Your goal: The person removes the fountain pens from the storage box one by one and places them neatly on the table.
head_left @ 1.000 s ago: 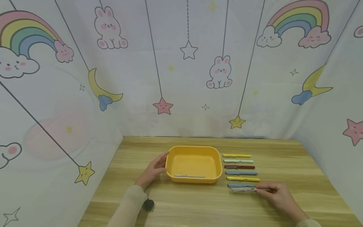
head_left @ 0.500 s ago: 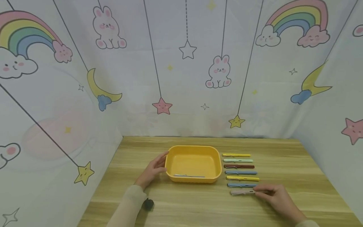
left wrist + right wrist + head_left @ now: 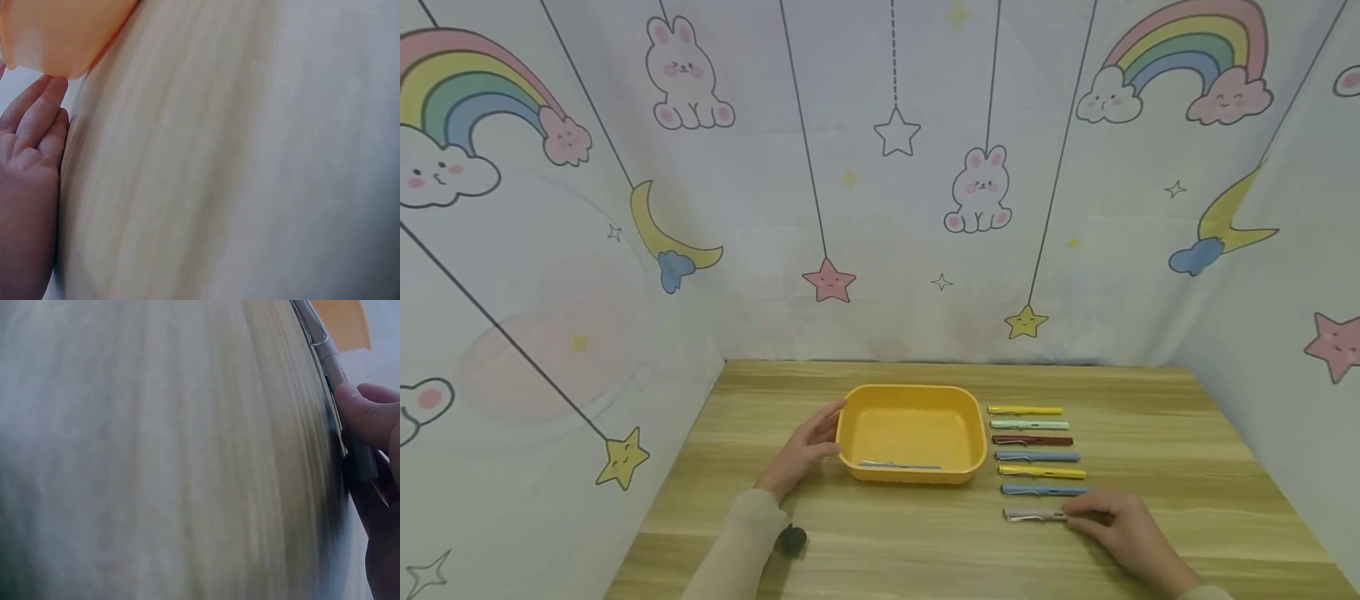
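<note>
My left hand (image 3: 801,454) rests against the left end of a yellow plastic basin (image 3: 910,477), its fingers fairly straight. In the left wrist view the fingertips (image 3: 57,84) touch the basin wall (image 3: 50,44). Inside the basin, along its near side, lies a thin bluish pen (image 3: 901,466). My right hand (image 3: 1123,529) pinches the right end of a grey clip pen (image 3: 1030,515) between thumb and fingers, at the table. In the right wrist view the pen (image 3: 331,362) lies close along the tabletop. Just beyond it is a blue pen (image 3: 1041,490), its right end near my fingers.
Farther back, a column of parallel pens runs right of the basin: yellow (image 3: 1045,472), blue (image 3: 1037,457), dark red (image 3: 1033,440), mint green (image 3: 1030,425) and another yellow pen (image 3: 1026,410). A small black round object (image 3: 793,540) is by my left sleeve. Printed cloth walls enclose the wooden table.
My right hand has brought the grey pen slightly nearer and to the left, away from the blue pen and into line with the column. My left hand and the basin stay put.
</note>
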Tool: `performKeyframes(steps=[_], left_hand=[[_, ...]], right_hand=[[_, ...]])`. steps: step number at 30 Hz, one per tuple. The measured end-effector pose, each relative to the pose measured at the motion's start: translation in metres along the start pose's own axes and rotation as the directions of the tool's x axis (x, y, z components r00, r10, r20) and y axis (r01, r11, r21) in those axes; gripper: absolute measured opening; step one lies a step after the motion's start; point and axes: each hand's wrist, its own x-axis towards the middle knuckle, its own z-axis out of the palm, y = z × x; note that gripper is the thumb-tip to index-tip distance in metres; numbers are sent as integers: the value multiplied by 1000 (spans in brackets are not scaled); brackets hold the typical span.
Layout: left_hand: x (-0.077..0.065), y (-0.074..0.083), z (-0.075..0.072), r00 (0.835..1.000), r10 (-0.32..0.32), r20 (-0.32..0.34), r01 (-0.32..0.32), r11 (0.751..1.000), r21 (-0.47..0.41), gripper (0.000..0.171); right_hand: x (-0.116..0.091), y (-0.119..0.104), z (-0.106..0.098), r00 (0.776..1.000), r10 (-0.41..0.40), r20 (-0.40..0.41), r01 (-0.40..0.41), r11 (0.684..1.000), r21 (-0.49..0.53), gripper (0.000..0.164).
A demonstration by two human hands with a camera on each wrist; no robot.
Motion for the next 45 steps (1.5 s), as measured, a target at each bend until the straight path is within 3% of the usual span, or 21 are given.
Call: performKeyframes(steps=[8,21,45], left_hand=[[-1,-2,2,1000,-8,2,7,1000,19,74],[0,-3,0,1000,4,4,-4,1000,8,74],[1,0,0,1000,-22,-8,22,1000,-1,73]], right_hand=[[-1,1,4,998,-53,-16,52,997,-49,35],[0,-2,8,999,-28,-40,21,988,-153,38],[0,-1,4,996,-67,-60,56,984,-167,39]])
